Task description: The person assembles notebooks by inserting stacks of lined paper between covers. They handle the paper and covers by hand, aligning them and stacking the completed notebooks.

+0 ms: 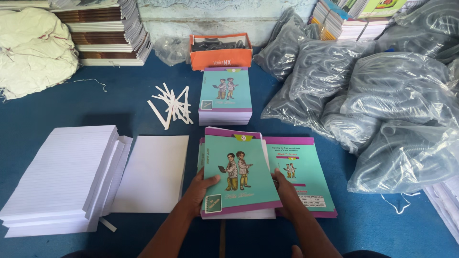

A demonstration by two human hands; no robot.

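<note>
Blue floor: left hand (201,188) and right hand (286,191) fingers grip teal notebook (239,174) by its edges, beside paper stacks (60,179).

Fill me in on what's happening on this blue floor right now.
A person sits over a blue floor, both hands on a teal and purple notebook cover laid on a white paper block. The left hand has its grip on the left edge, the right hand on the right edge. Beneath lies another cover, back side up. A stack of finished notebooks sits ahead, ruled paper stacks to the left, paper strips nearby, and plastic bags of coils to the right.
</note>
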